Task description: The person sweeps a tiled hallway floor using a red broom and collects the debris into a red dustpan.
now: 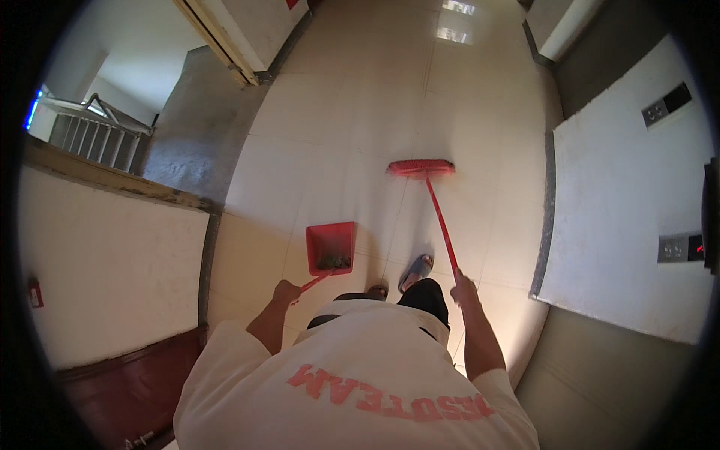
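My left hand (287,292) grips the short handle of a red dustpan (331,247), which is at my left with its open side facing away from me. Some dark and greenish debris (336,261) lies inside, against the back near the handle. In my right hand (464,289) is the long red handle of a push broom (421,167). Its wide red bristle head is out ahead of my feet, right of the dustpan, at the glossy tiled floor (349,140). Whether the dustpan touches the floor is hard to tell.
On the left, a doorway opens to a grey landing (197,118) with a metal stair railing (104,132). Along the right, a white wall (619,208) with elevator call panels (666,105) stands between elevator doors (596,365). Dark baseboards edge the corridor. My sandalled foot (415,273) is below the broom.
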A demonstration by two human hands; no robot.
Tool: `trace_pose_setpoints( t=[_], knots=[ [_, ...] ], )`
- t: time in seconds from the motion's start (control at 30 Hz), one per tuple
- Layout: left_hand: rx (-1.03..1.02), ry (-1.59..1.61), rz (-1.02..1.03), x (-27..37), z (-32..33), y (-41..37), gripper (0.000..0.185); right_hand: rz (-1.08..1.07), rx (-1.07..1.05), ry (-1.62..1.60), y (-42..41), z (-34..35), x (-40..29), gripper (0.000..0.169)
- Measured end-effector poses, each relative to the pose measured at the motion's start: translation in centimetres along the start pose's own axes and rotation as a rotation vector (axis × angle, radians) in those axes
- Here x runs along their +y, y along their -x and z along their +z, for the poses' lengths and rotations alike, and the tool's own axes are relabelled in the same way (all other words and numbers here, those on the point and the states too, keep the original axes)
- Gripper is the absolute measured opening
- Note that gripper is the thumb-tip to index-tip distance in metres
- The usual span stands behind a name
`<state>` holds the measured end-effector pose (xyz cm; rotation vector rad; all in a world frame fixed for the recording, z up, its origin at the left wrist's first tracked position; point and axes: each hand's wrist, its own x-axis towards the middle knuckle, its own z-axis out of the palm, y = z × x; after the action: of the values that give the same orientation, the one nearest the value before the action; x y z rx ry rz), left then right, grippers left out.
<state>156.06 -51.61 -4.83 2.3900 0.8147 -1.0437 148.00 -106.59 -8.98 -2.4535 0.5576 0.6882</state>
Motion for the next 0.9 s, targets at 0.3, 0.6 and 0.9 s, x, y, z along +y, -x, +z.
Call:
trace_pose_setpoints(
  t=[0.3, 0.6, 0.9],
  knots=[
    [-0.100, 0.148, -0.214, 4.5, 0.1, 3.2, 0.018, 0.114, -0.152, -0.492, -10.4, -10.0, -3.4, 0.068],
    [-0.001, 0.696, -0.557, 11.1, -3.6, 8.8, 0.014, 0.074, -0.462, -0.011, 8.8, -13.5, 9.1, 0.064],
    [0.096, 0.808, -0.438, 14.7, -6.8, 1.4, 0.016, 0.000, -0.366, 0.120, -14.1, -13.8, -2.8, 0.062]
  ],
)
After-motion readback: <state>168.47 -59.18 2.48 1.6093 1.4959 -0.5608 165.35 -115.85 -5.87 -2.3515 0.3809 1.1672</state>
